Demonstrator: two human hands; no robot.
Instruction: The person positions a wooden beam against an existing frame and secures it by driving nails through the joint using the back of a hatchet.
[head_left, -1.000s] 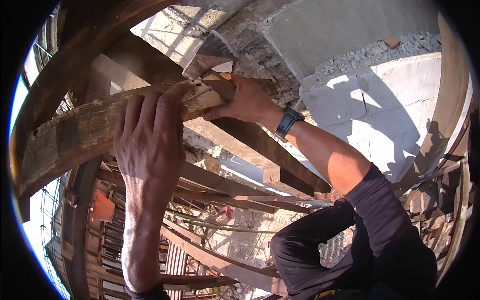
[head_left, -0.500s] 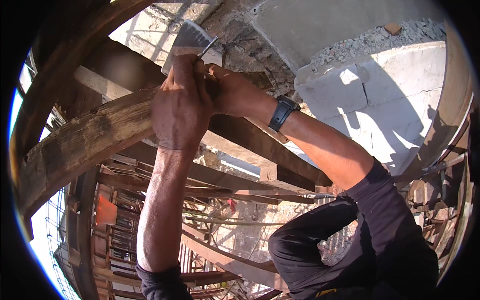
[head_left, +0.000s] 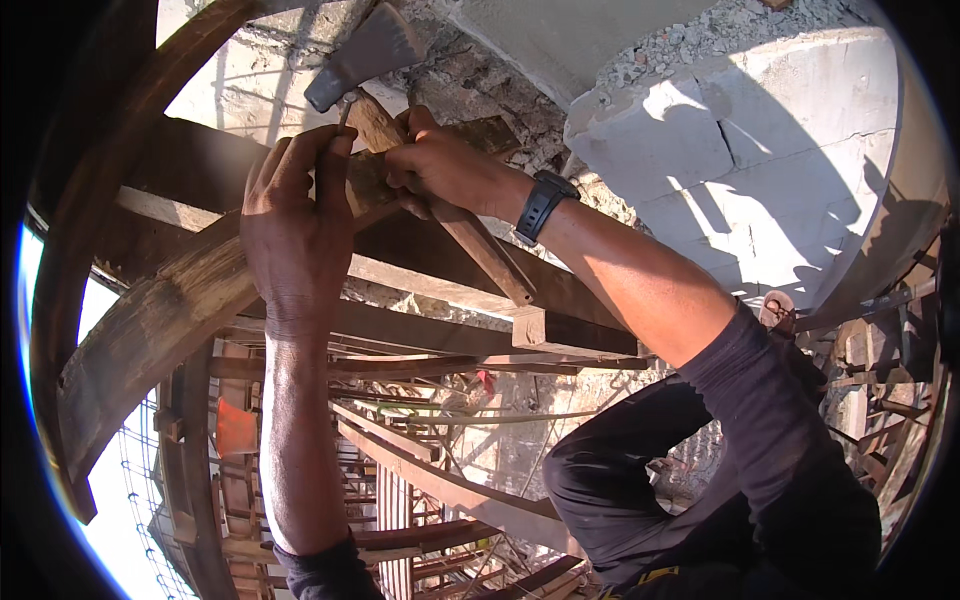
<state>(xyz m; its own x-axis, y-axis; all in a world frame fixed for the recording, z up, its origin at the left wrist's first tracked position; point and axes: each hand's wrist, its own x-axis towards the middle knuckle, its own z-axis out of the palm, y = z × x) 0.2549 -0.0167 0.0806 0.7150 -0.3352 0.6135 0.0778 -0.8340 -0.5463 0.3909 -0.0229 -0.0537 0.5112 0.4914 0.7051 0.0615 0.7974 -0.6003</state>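
Observation:
My left hand (head_left: 298,215) pinches a metal nail (head_left: 347,108) between thumb and fingertips, over the end of a weathered timber beam (head_left: 165,300). The nail stands nearly upright, its head showing above the fingers. My right hand (head_left: 445,165) is wrapped round the wooden handle of a hatchet (head_left: 368,55), part way along it. The dark flared hatchet head lies just beyond the nail, very near its top; whether they touch I cannot tell. The handle's free end slants down to the right, below my right wrist.
Squared timbers (head_left: 440,285) cross under my arms, with open gaps to rubble below. A cracked pale block wall (head_left: 740,150) stands at the right, with broken rubble (head_left: 690,50) on top. An orange container (head_left: 236,428) hangs at lower left. My bent knee (head_left: 590,480) is at lower right.
My hands have drawn apart from their close clasp. The nail has turned more upright in my left fingers. The hatchet has swung, so its head and handle now show clearly.

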